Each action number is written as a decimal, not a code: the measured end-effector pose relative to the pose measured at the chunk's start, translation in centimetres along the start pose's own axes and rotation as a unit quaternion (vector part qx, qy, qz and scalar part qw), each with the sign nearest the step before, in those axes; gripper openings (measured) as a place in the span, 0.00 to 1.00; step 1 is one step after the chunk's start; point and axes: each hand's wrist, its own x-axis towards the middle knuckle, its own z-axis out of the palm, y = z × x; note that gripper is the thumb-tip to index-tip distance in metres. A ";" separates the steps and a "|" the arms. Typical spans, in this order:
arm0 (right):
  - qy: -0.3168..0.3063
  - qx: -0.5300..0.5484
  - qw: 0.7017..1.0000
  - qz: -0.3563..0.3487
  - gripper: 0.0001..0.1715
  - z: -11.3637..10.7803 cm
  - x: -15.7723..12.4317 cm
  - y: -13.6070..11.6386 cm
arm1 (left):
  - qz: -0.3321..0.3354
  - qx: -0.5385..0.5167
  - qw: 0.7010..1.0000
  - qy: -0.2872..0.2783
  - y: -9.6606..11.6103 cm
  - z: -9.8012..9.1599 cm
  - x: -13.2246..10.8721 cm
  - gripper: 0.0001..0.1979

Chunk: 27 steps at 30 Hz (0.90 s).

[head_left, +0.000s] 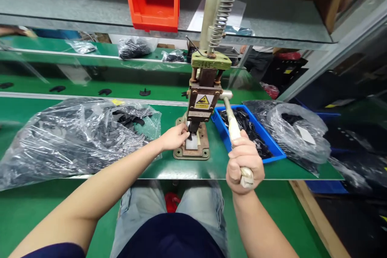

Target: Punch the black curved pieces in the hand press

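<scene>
- The right hand (245, 160) is wrapped round the lever (231, 119), near its lower end.
- The left hand (175, 138) seems to pinch the part (190, 135), just beneath the ram (195, 125) of the press (196, 105).
- Pressing appears to be in hand; the next move likely calls for a steady part and fingers clear of the ram.
- The part looks small and black, its outline mostly hidden.

The green desk (169, 170) extends across the middle of the frame. The lever press (208, 76) stands at center, base plate (193, 155) on the surface. A large clear plastic bag (75, 139) lies at left, a blue tray (276, 155) right of center, a second plastic bag (320, 129) at right.
</scene>
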 end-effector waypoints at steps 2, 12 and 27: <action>0.004 -0.004 1.000 0.003 0.08 0.1 0.0 0.0 | 0.058 0.039 0.997 -0.021 -0.7 -1.8 -0.8 0.12; 0.023 0.001 1.000 -0.003 0.10 0.3 -0.1 0.3 | -0.095 0.565 0.818 0.049 -7.7 -19.4 0.1 0.24; 0.029 -0.017 0.999 -0.008 0.10 0.5 0.0 0.2 | -0.049 0.427 0.903 0.011 -6.6 -17.5 1.4 0.10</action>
